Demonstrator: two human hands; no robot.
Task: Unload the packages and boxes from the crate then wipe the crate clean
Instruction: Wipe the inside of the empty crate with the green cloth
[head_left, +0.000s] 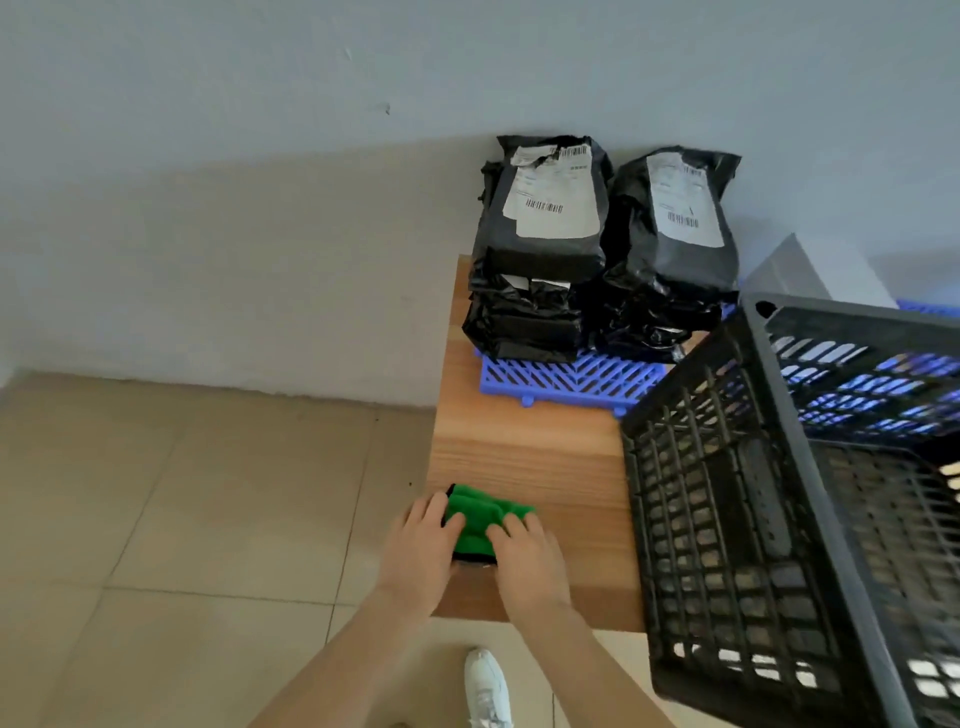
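Both hands are sitting on a green cloth (480, 512) at the near left corner of the table (530, 452). The left hand (421, 551) is covering the cloth's left edge, with its fingers laid out fairly straight and the thumb lying on top of the fabric. The right hand (530, 561) is pressing on the cloth's right side, fingers spread loosely forward. Neither hand is wrapping round the cloth; both are lying flat on it, and it is bunching up a little between them (black trim is showing at its far and near edges).

The crate (737, 519) is sitting to the right of the hands, well apart from the cloth. It is black and lattice-walled, it is taking up the right side of the table, and its near end is reaching past the table's near edge.

The packages (545, 260) are lying out of the crate in two stacks side by side at the far end of the table, against the wall (260, 156). They are black bags with white labels facing up. They are resting on a blue pallet (566, 379), which is running on behind the crate and showing through its lattice.

A white shoe (488, 686) is standing on the tiled floor (182, 493), just near of the table, between the forearms.
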